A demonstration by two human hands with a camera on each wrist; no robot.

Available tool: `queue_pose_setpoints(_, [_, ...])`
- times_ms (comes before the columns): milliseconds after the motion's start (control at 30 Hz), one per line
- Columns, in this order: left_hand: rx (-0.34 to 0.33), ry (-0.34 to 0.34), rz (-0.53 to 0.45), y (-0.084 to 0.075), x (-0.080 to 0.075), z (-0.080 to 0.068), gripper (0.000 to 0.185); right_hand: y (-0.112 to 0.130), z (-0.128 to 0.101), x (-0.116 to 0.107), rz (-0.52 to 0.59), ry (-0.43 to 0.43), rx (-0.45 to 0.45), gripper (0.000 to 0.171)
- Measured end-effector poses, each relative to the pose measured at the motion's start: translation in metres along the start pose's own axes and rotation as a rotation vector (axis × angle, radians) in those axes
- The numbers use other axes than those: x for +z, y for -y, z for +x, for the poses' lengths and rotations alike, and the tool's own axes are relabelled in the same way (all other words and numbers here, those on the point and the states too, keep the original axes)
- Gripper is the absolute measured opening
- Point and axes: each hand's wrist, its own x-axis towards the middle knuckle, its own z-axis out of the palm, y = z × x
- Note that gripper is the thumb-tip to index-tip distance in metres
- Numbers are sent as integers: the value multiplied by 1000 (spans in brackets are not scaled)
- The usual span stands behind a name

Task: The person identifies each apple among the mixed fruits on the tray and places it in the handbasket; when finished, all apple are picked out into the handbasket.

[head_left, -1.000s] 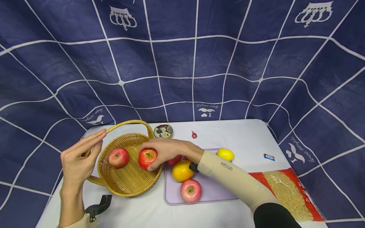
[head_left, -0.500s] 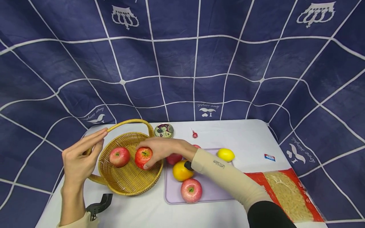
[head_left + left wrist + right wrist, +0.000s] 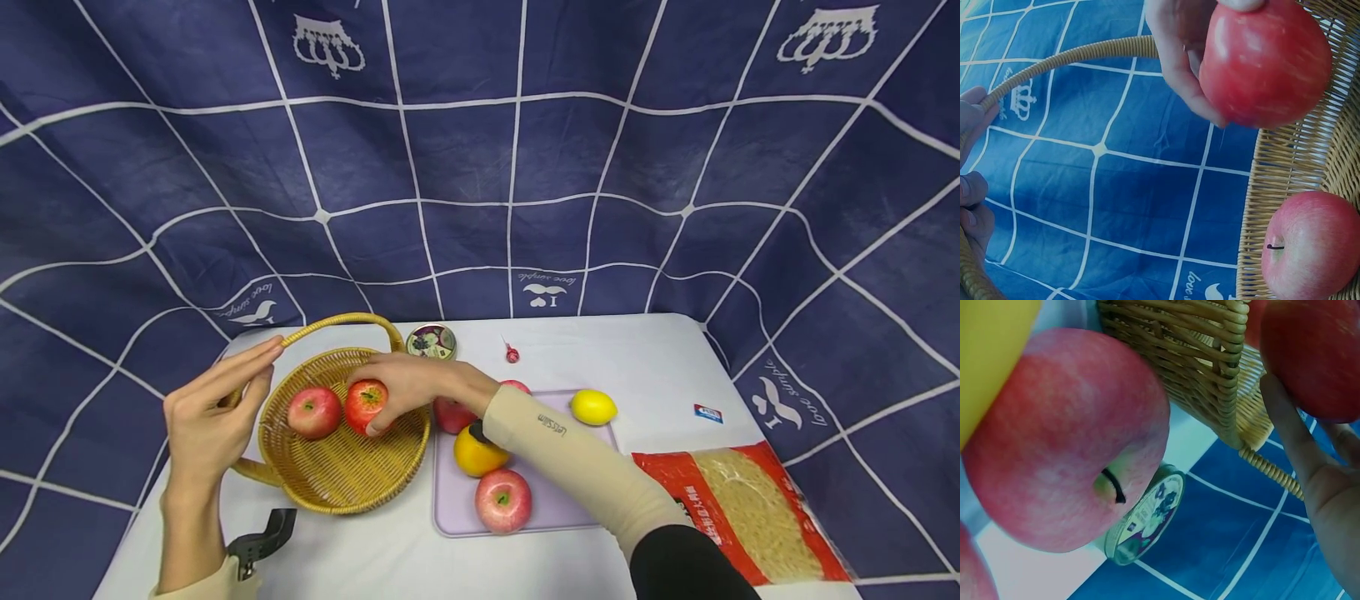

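A wicker basket (image 3: 341,467) sits left of a tray (image 3: 450,508); two apples (image 3: 313,412) lie in it, a tin (image 3: 431,342) behind, a noodle packet (image 3: 750,508) far right.

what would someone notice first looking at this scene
First, the right hand gripping a red apple inside the wicker basket, right beside a second apple already lying there. The left hand rests against the basket's handle. To the right, a lilac tray holds more apples, an orange and a lemon.
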Motion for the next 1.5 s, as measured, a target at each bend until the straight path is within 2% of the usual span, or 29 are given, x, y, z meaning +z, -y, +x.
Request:
queue_pose_setpoints(233, [6, 8, -4, 1, 0, 1, 19, -2, 14, 0, -3, 19, 1, 75])
queue_pose_setpoints(500, [8, 14, 6, 1, 1, 3, 20, -3, 25, 2, -49, 32, 69, 74])
queue_pose_setpoints(800, [3, 26, 14, 1, -1, 2, 21, -1, 35, 8, -75, 59, 87, 72])
queue_pose_setpoints(1500, [13, 11, 2, 3, -2, 1, 19, 7, 60, 13, -127, 115, 168, 70])
